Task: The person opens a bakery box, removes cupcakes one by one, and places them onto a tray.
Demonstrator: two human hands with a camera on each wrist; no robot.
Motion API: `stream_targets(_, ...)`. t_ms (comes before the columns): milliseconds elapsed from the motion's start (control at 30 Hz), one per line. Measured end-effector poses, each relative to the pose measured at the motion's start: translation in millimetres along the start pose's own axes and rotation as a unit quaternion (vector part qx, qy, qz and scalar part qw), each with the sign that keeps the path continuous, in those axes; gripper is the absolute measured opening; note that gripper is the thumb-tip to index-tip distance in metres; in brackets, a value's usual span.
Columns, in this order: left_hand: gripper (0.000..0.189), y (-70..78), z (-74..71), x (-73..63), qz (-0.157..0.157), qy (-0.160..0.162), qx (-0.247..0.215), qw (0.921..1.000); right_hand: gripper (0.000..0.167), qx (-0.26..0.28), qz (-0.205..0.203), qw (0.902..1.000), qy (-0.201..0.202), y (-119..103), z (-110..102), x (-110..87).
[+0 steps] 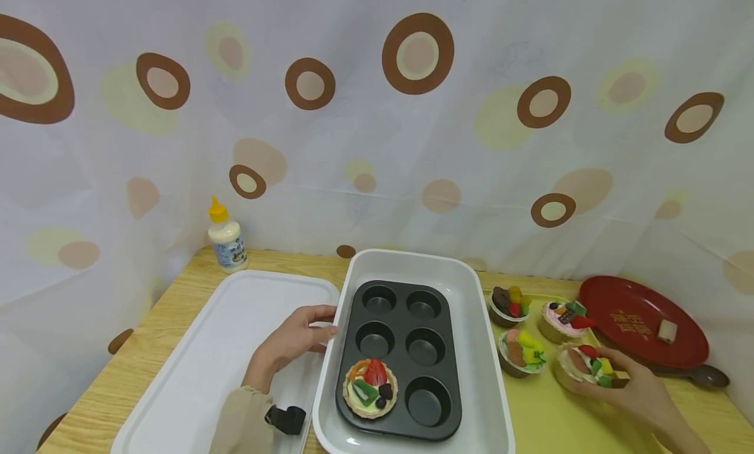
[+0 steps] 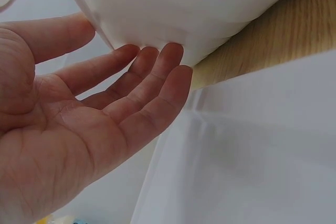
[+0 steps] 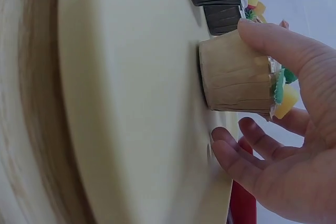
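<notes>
My right hand (image 1: 624,388) is around a fruit-topped cupcake (image 1: 580,364) at the yellow tray (image 1: 548,415). In the right wrist view the thumb lies against its tan paper cup (image 3: 236,72), whose base is right at the tray; the other fingers are loosely bent. My left hand (image 1: 297,339) touches the outer wall of a deep white bin (image 1: 501,401), thumb tip at the rim, fingers fairly straight below it. A dark muffin pan (image 1: 400,369) lies in the bin. One fruit tart (image 1: 371,388) covers its front left cup; the other cups hold nothing.
Several more cupcakes stand on the yellow tray, among them a chocolate one (image 1: 508,307) and a pink one (image 1: 564,320). A red plate (image 1: 636,310) with a small pale block and a dark spoon (image 1: 707,375) lie at right. On the left are a white tray (image 1: 194,382) and a squeeze bottle (image 1: 228,241).
</notes>
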State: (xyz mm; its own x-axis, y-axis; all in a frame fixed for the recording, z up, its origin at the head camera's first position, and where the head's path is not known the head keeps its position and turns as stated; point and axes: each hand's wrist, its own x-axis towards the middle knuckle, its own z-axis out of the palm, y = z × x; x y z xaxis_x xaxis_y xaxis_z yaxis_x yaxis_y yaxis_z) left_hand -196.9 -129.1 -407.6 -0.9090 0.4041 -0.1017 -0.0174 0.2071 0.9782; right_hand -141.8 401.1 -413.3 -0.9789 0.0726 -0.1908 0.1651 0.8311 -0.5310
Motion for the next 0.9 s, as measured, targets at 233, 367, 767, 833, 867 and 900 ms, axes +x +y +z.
stream_targets(233,0.047,1.1,0.1,-0.8,0.003,0.000,0.001,1.0000,0.090,0.006,0.014,0.9998,-0.015,0.7,-1.1,-0.1)
stream_targets(367,0.046,1.1,0.5,-0.8,0.002,0.000,0.000,1.0000,0.088,0.011,-0.001,0.9999,-0.009,0.8,-2.3,-2.9)
stream_targets(767,0.047,1.6,1.7,-1.1,0.000,0.003,0.002,1.0000,0.079,0.051,-0.007,0.9985,0.018,-14.4,-27.9,-12.6)
stream_targets(833,0.047,1.4,1.5,-1.1,0.000,0.003,0.002,1.0000,0.077,0.057,-0.013,0.9980,0.023,-23.0,-27.5,-12.6)
stream_targets(867,0.047,1.3,1.4,-1.0,0.000,0.003,0.001,1.0000,0.076,0.059,-0.019,0.9977,0.027,-27.5,-26.9,-13.0)
stream_targets(900,0.047,1.2,1.4,-1.1,-0.001,0.003,0.002,1.0000,0.074,0.061,-0.029,0.9973,0.029,-31.9,-26.5,-13.1)
